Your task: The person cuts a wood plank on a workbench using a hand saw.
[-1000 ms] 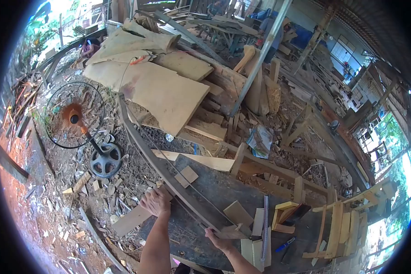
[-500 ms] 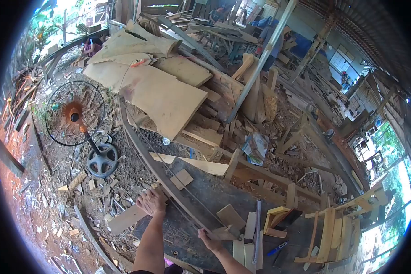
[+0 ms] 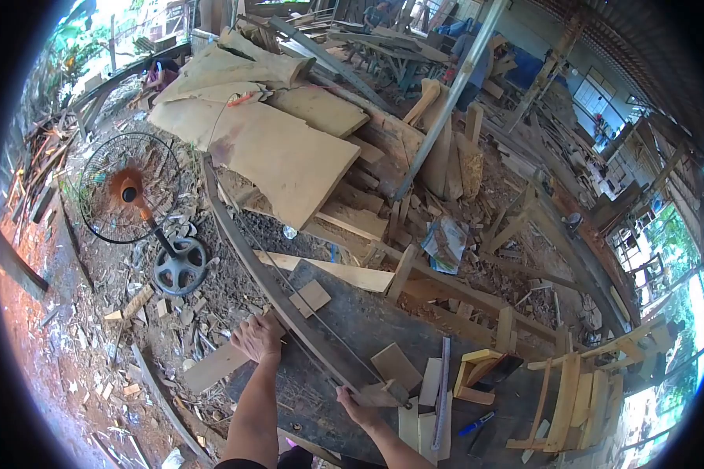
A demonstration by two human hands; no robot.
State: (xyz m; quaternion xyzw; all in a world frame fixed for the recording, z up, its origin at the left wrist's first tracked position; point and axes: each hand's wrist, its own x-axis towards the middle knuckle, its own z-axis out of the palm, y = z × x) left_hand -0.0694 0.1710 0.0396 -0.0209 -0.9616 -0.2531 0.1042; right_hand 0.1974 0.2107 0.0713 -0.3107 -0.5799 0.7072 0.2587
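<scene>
**Steadying a long bowed strip at the table's edge**

The curved strip (image 3: 289,309), dark and slender, lies slantwise over the left part of the worktable (image 3: 368,320). Its far end runs well out past the far-left edge, above the littered ground. A thin cord (image 3: 336,341) runs just beside it.

The left hand (image 3: 256,338) sits at the left edge with its fingers curled down over the strip. The right hand (image 3: 354,405), near the front edge, has its fingers closed round the strip's near end, touching a small block (image 3: 383,393).

With so much length unsupported, the strip would likely sit best with firm downward weight at the left edge and with the near end guided, not twisted.

Room is tight on the right, where a steel rule (image 3: 443,391) and a square offcut (image 3: 311,297) lie near. On the left the overhang passes near a fan (image 3: 129,187) and a slab stack (image 3: 281,156), so any swing there looks short.
</scene>
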